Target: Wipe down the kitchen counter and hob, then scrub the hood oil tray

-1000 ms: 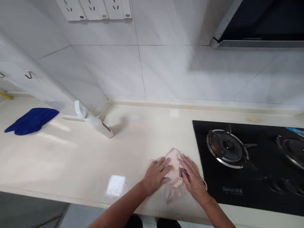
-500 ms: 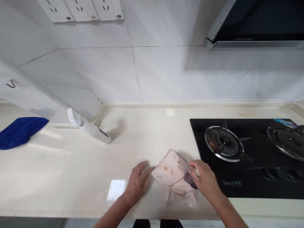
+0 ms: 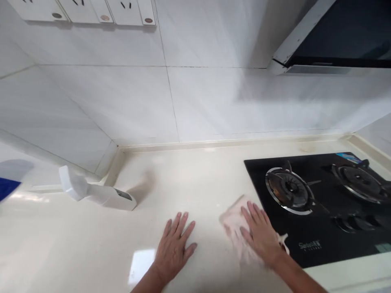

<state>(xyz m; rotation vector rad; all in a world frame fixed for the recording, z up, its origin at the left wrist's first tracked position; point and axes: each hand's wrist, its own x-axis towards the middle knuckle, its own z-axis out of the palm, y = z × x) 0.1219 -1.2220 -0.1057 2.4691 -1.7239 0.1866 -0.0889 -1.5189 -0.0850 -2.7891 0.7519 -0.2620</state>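
Observation:
A pale pink cleaning cloth (image 3: 233, 217) lies on the cream countertop (image 3: 195, 179), blurred along its lower part. On top of it, near the left edge of the stove, my right hand (image 3: 259, 230) rests flat with fingers stretched out, partly hiding the cloth. My left hand (image 3: 174, 248) is laid palm down on the bare counter to the left of the cloth. Its fingers are spread and hold nothing.
A white spray bottle (image 3: 100, 196) stands by the wall corner at the left. The black gas stove (image 3: 324, 191) fills the right side, below a range hood (image 3: 342, 36). Part of a blue cloth (image 3: 7, 187) shows at the far left. Wall sockets (image 3: 125, 11) are above.
The folded cloth now lies flat, under my right hand, slightly further right. My left hand has left its edge and spread on the counter. The view has shifted.

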